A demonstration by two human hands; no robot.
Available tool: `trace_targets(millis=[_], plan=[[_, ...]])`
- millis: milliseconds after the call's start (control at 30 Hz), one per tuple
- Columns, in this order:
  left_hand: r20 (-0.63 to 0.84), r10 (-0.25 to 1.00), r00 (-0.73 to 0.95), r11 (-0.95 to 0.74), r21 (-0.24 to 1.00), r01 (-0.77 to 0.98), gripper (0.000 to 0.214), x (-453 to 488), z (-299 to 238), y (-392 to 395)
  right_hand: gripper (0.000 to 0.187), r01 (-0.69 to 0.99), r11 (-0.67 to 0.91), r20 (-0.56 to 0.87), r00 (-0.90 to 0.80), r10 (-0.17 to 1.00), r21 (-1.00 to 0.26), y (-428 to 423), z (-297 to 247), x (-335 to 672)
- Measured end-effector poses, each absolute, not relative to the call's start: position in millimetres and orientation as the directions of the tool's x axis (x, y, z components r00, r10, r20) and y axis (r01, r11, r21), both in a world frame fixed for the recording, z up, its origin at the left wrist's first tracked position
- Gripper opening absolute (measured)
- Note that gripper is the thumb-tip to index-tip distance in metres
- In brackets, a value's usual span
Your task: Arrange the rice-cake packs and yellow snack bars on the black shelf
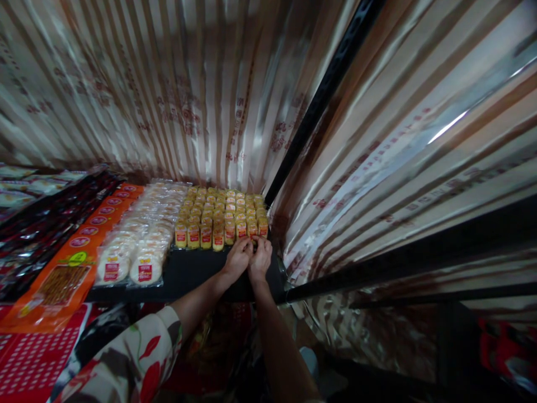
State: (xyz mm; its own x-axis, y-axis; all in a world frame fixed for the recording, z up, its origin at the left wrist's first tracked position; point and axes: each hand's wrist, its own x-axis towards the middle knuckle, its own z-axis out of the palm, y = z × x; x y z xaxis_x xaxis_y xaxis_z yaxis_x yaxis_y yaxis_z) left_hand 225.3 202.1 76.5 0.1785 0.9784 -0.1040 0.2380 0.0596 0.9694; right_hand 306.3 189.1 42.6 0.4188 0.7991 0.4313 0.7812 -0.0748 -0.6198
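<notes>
Small yellow wrapped snack packs [205,234] with red labels stand in several tight rows on a black shelf [188,268]. My left hand [239,257] and my right hand [260,258] meet at the front of the rightmost rows. The fingers of both are curled and pinched together, close against the front packs. Whatever lies between the fingertips is hidden by the fingers. Left of the yellow packs are clear bags of round white crackers [146,267], also with red labels.
An orange snack bag [67,274] and dark shiny packets [46,224] lie farther left. A black metal upright [319,106] rises at the shelf's right back corner. Striped plastic sheeting [201,84] hangs behind and to the right. A red dotted surface [42,358] shows lower left.
</notes>
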Motion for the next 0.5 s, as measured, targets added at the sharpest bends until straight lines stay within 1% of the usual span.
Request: trace_targets(millis=[167,333,433,500], plan=[[-0.107,0.977,0.182,0.054,0.96,0.275,0.032,225.7,73.3,201.8,0.025,0.788,-0.063,0.434,0.401,0.807,-0.612,189.6,40.4,307.8],[-0.073,0.985,0.157,0.023,0.954,0.299,0.032,220.3,72.7,193.9,0.024,0.791,-0.03,0.489,0.407,0.772,-0.611,185.7,48.6,306.1],[-0.023,0.991,0.128,-0.023,0.938,0.346,0.03,208.4,74.6,181.0,0.024,0.772,0.028,0.526,0.406,0.747,-0.635,178.5,58.8,301.3],[-0.022,0.991,0.129,-0.027,0.93,0.367,0.03,195.9,75.7,165.7,0.025,0.741,0.079,0.532,0.4,0.746,-0.667,168.8,64.8,294.7]])
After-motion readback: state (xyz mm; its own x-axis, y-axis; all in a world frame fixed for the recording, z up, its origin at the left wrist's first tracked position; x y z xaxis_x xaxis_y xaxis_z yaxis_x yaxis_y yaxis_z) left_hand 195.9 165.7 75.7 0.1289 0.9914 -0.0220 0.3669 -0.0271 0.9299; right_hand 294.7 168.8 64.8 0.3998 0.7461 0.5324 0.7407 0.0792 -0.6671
